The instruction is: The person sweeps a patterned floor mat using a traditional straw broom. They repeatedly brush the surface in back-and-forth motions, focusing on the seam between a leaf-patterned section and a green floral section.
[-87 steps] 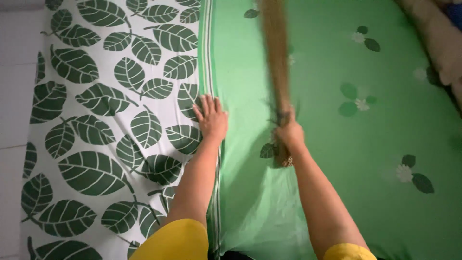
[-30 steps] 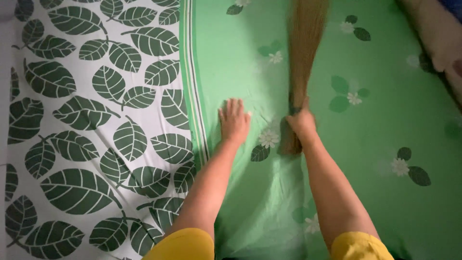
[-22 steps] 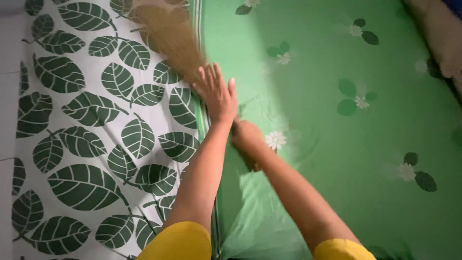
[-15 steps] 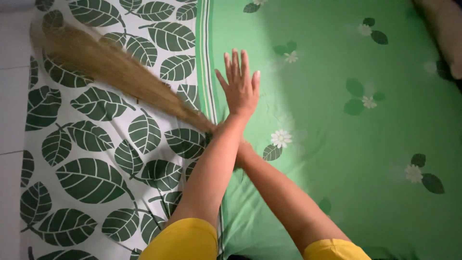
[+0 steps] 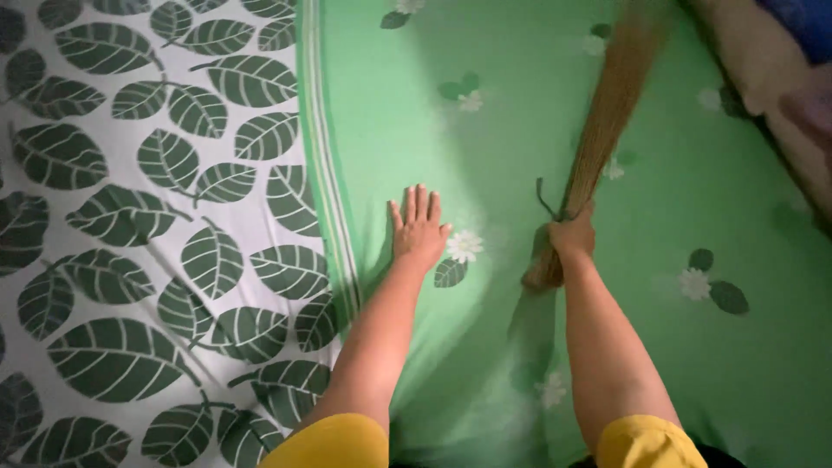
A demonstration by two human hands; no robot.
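Observation:
My right hand point(image 5: 572, 236) grips the bound handle of a brown stick broom point(image 5: 607, 113), whose bristles reach up and to the right over the green bedsheet point(image 5: 485, 130). Flat on the green sheet lies my left hand point(image 5: 418, 227), fingers spread, just left of a white printed flower. Both arms come from yellow sleeves at the bottom edge. A white panel with dark green leaves point(image 5: 156, 217) covers the left half of the bed, joined to the green part by a striped band.
A beige cushion or bolster point(image 5: 763, 78) runs along the top right edge of the bed, with something blue point(image 5: 806, 22) behind it. The sheet shows soft wrinkles around my hands.
The broom has swung from the far left over the leaf panel back to the upper right. My left hand has dropped from raised to flat on the green sheet.

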